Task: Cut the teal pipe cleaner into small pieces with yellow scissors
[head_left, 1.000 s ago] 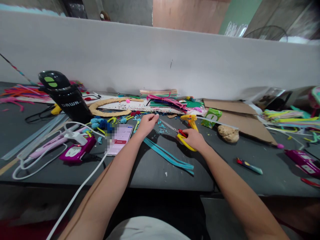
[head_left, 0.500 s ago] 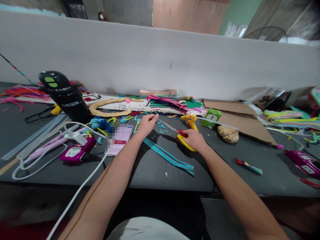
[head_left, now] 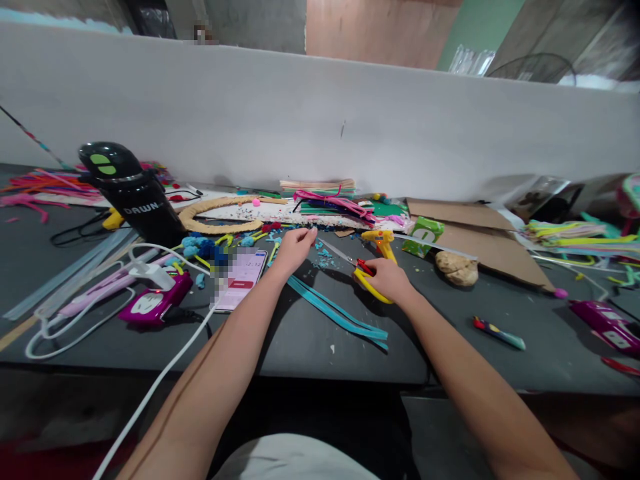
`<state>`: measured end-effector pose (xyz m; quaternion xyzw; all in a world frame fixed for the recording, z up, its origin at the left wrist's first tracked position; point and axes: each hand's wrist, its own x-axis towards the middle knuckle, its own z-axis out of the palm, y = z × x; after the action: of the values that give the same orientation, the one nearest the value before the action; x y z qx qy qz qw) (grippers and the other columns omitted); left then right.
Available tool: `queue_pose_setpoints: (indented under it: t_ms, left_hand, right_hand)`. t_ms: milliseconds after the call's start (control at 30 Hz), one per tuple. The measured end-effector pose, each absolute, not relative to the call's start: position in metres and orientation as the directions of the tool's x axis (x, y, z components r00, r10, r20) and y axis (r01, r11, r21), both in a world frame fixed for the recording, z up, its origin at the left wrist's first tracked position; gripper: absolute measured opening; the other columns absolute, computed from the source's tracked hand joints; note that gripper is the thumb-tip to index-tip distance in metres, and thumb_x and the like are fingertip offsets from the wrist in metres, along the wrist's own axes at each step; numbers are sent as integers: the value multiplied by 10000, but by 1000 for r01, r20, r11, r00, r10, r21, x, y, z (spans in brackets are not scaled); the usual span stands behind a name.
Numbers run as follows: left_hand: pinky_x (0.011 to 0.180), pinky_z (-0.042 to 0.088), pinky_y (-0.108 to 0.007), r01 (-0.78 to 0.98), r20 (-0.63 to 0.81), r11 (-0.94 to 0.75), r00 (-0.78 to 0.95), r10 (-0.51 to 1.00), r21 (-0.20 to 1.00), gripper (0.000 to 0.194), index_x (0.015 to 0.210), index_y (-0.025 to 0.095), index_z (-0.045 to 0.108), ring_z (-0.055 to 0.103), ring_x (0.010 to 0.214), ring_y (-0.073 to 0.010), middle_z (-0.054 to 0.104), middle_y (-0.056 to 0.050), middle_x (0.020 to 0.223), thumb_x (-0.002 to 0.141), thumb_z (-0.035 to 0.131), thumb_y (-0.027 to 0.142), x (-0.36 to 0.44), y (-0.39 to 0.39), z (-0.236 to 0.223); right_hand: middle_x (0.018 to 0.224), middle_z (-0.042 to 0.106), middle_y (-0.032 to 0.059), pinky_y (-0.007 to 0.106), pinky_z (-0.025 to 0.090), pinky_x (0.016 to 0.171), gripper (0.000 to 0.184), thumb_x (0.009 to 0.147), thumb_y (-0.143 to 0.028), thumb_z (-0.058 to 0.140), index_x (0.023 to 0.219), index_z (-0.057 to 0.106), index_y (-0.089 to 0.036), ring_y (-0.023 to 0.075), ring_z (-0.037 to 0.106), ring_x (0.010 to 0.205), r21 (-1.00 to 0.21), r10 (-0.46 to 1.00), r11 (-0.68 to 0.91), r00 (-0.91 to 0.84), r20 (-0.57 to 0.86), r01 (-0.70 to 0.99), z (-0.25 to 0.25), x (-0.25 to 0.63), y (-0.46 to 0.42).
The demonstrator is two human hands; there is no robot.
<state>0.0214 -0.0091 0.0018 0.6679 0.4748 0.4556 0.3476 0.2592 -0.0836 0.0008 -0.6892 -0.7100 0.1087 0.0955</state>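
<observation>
My right hand (head_left: 393, 280) grips a pair of scissors (head_left: 371, 287) with yellow and red handles, its blades pointing left toward my other hand. The fingertips of my left hand (head_left: 296, 250) are pinched together just beyond the blade tips. Whatever sits between them is too small or hidden to make out. Small turquoise clippings (head_left: 325, 259) are scattered on the table under the blades. Nearer to me, between my forearms, lie several long turquoise fuzzy stems (head_left: 340, 315).
A phone (head_left: 246, 280) lies beside my left forearm. Farther left stand a black tumbler (head_left: 143, 207) and a purple power strip (head_left: 155, 301) with white cables. A yellow glue gun (head_left: 384, 245), a green packet (head_left: 423, 237), a tan lump (head_left: 456, 268) and cardboard (head_left: 505, 250) lie to the right.
My hands and the scissors stay in nearly the same place. Only the digits on the phone screen look different.
</observation>
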Motion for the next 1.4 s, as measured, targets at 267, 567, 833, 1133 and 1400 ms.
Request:
queue_pose_setpoints:
  t_ms: [267, 567, 833, 1133, 1400]
  left_hand:
    - [521, 270, -250, 324, 270, -295, 123, 955, 899, 482, 592, 165, 506, 369, 510, -100, 426, 28, 506, 857, 485, 567, 21, -6, -2]
    - [519, 272, -249, 348, 222, -243, 100, 970, 906, 456, 545, 179, 434, 356, 487, -99, 387, 36, 461, 875, 461, 492, 23, -10, 2]
    - [511, 266, -253, 349, 216, -238, 102, 971, 907, 449, 538, 183, 423, 344, 475, -96, 375, 39, 454, 863, 476, 489, 24, -11, 2]
    - [507, 255, -256, 325, 224, -244, 97, 970, 914, 470, 531, 183, 408, 321, 467, -89, 351, 43, 453, 862, 472, 511, 24, -12, 3]
    - [504, 238, -263, 316, 244, -262, 96, 965, 912, 498, 521, 182, 397, 306, 470, -87, 341, 40, 459, 850, 491, 544, 23, -12, 3]
  right_hand:
    - [734, 658, 25, 244, 278, 535, 364, 777, -568, 558, 744, 680, -227, 158, 542, 680, -297, 1000, 9, -15, -16, 955, 0, 260, -81]
    - [717, 647, 17, 244, 277, 530, 381, 781, -586, 550, 742, 668, -225, 152, 535, 660, -299, 1000, 18, -25, -20, 954, 1, 259, -83]
    - [732, 653, 18, 245, 280, 531, 360, 779, -567, 553, 736, 672, -230, 154, 536, 664, -282, 1000, 21, -25, -10, 959, 1, 259, -82]
    - [775, 670, 27, 247, 297, 548, 373, 779, -575, 564, 771, 693, -225, 160, 549, 698, -314, 1000, 5, -10, -15, 949, 4, 259, -83]
    - [706, 640, 19, 247, 277, 530, 397, 779, -595, 555, 753, 680, -219, 149, 525, 650, -323, 1000, 13, -21, -23, 946, 3, 258, -84]
